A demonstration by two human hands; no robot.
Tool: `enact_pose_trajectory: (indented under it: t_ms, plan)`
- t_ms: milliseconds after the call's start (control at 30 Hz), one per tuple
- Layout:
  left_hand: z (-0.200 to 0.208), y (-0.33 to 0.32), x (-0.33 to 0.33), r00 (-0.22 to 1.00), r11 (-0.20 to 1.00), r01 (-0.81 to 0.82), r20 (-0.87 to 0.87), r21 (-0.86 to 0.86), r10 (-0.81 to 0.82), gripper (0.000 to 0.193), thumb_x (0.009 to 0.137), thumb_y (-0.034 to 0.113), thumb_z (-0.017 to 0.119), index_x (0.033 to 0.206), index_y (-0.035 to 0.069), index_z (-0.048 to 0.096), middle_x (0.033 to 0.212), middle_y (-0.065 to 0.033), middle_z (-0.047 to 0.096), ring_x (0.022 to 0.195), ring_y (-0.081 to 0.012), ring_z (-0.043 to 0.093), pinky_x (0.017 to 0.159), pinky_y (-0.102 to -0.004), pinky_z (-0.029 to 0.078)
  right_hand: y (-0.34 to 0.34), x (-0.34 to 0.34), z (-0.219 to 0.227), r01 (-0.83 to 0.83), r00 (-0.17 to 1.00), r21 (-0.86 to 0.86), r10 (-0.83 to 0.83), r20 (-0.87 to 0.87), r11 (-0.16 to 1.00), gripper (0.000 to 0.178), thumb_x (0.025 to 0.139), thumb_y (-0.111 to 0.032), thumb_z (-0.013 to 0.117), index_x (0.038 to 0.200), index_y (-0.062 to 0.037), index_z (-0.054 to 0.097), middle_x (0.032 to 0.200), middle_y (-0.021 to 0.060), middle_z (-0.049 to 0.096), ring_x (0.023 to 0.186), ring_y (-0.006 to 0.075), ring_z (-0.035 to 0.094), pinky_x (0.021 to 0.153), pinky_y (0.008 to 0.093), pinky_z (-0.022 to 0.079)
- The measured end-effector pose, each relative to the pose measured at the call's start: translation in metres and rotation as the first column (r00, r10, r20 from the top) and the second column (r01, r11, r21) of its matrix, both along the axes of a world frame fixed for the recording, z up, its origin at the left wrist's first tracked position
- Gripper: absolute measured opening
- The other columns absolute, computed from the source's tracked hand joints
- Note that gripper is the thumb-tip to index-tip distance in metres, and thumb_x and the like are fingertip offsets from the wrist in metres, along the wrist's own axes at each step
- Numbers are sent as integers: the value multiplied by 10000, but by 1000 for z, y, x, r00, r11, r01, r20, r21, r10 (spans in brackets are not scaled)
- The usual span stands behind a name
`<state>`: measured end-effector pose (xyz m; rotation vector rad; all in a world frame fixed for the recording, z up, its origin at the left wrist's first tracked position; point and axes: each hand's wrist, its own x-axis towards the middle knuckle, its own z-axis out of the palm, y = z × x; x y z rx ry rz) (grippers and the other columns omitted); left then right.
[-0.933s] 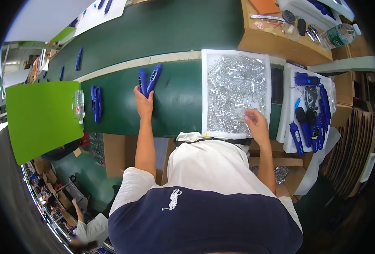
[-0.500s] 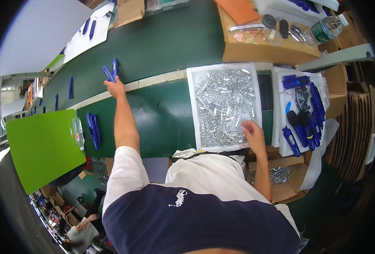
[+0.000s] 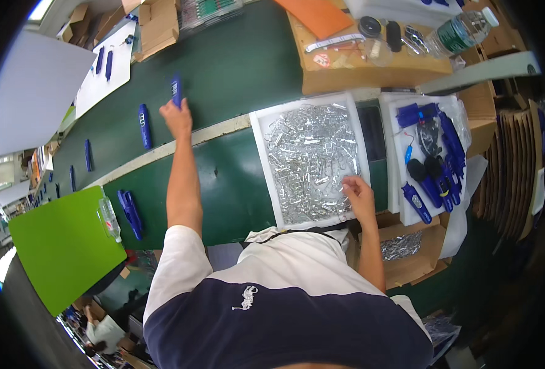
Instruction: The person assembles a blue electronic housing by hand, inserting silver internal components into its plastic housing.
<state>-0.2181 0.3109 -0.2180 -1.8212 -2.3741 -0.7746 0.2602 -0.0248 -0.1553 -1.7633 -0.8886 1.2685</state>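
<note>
My left hand (image 3: 177,119) reaches out over the green conveyor belt, its fingers closed on the near end of a slim blue plastic housing (image 3: 176,91) with slots along it. Beside that hand, to the left, a second blue housing (image 3: 145,126) lies on the belt. My right hand (image 3: 359,195) hovers at the right side of a white foam tray (image 3: 261,147) filled with small shiny metal clips (image 3: 312,154). Its thumb and fingers are pinched together; whatever they hold is too small to make out.
More blue housings (image 3: 88,155) lie farther left along the belt. A blue part (image 3: 130,213) rests by the green board (image 3: 63,246). Right of the tray are a dark flat panel (image 3: 371,132) and foam with blue tools (image 3: 415,203). A cardboard box (image 3: 371,77) stands behind.
One of two blue housings at my left hand now lies apart on the belt, left of the hand; the other stays in my fingers. The view has shifted; my right hand stays over the tray.
</note>
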Motion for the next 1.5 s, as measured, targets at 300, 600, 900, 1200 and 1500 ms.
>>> enact_pose_trajectory:
  t_ms: [300, 600, 900, 1200, 1500]
  plan:
    - [-1, 19, 171, 970, 940, 227, 149, -254, -194, 537, 901, 321, 729, 1214, -73, 541, 1206, -264, 543, 1116, -440, 588, 940, -498, 512, -2, -1, -14, -9, 998, -56, 12, 55, 998, 184, 943, -47, 665, 1118, 6, 684, 911, 35, 696, 727, 69, 581, 665, 232, 487]
    - [1, 4, 164, 936, 945, 277, 270, -176, -224, 527, 964, 281, 659, 1358, -19, 479, 1235, -281, 530, 1117, -472, 581, 968, -508, 491, -3, -4, -16, -39, 992, -9, 40, 124, 999, 175, 935, -51, 668, 1102, -6, 696, 900, 31, 698, 689, 63, 547, 639, 232, 475]
    - [1, -22, 92, 950, 987, 49, 313, -150, 0, 410, 1030, 350, 535, 1244, 2, 564, 1248, -238, 546, 1107, -432, 598, 954, -487, 496, -3, -3, -13, -65, 984, -28, 69, 166, 997, 175, 926, -42, 667, 1096, -8, 696, 880, 32, 690, 677, 71, 549, 626, 237, 470]
    - [9, -139, -115, 924, 984, -161, -338, 81, 180, 338, 908, 156, 600, 1239, 88, 615, 1285, -190, 504, 1230, -344, 527, 971, -467, 490, 5, -24, 21, -258, 896, -101, 277, 347, 961, 496, 855, -79, 736, 1330, -74, 597, 917, 90, 656, 704, 196, 613, 659, 336, 501]
    - [-17, -269, -246, 369, 235, -820, -167, -522, 914, 659, 972, 502, 556, 1549, 346, 279, 1611, -130, 212, 1400, -403, 339, 1102, -604, 307, 16, -29, 14, -301, 778, -143, 329, 535, 943, 291, 833, -135, 786, 1060, -55, 624, 785, 92, 605, 674, 260, 593, 635, 385, 477]
